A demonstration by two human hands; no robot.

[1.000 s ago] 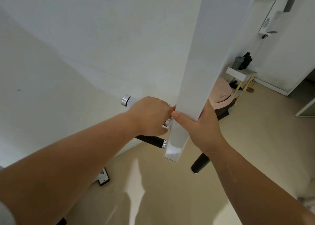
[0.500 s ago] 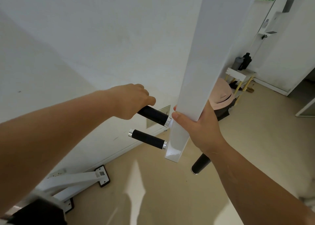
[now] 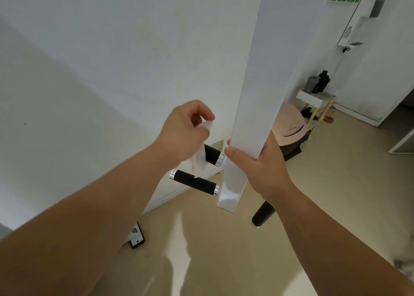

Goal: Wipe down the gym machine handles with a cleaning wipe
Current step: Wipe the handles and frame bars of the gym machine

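The left hand is lifted just above the upper handle, fingers curled and pinching a crumpled white wipe. One end of the wipe pokes out between thumb and forefinger; the rest hangs down below the palm, across the outer part of the upper handle, with its tip reaching to about the lower handle. Whether the hanging part actually touches either grip cannot be told from here.

The right hand is wrapped firmly around the white post near its bottom end, thumb across the front face, steadying the machine. Both short black grips stick out to the left of that post, one above the other, each with silver end caps. A third handle points down and forward from behind the post, below the right wrist.

This looks like the gap between strokes: the wipe is off the grip and bunched up, so the hand seems to be regathering it. Which handles are already clean cannot be judged from the surfaces.

The next move likely calls for spreading the wipe over the palm, closing the fingers round a grip, most handily the lower one, and sliding along its full length while twisting to cover the underside. The right hand should keep the post from swinging
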